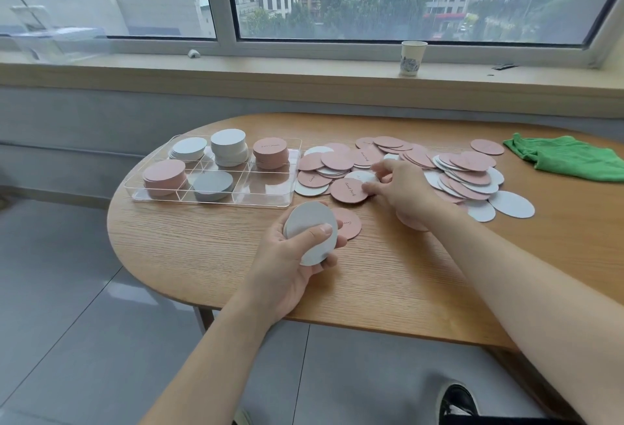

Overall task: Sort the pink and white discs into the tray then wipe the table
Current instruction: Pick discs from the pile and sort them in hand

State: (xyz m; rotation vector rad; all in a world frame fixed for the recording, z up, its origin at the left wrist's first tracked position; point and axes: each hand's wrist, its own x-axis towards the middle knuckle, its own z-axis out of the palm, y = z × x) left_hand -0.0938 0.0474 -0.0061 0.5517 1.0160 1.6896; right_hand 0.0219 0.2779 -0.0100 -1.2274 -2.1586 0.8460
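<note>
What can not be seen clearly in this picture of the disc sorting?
- Head view: how many white discs the left hand holds; only the top face shows.
- The white disc the right hand pinches is partly covered by its fingers.
- Discs low in the loose pile lie hidden under others.
- The green cloth is cut off by the right edge.
- Writing on the pink discs is too small to read.

Pink and white discs lie heaped beside the part-filled clear tray.
</note>
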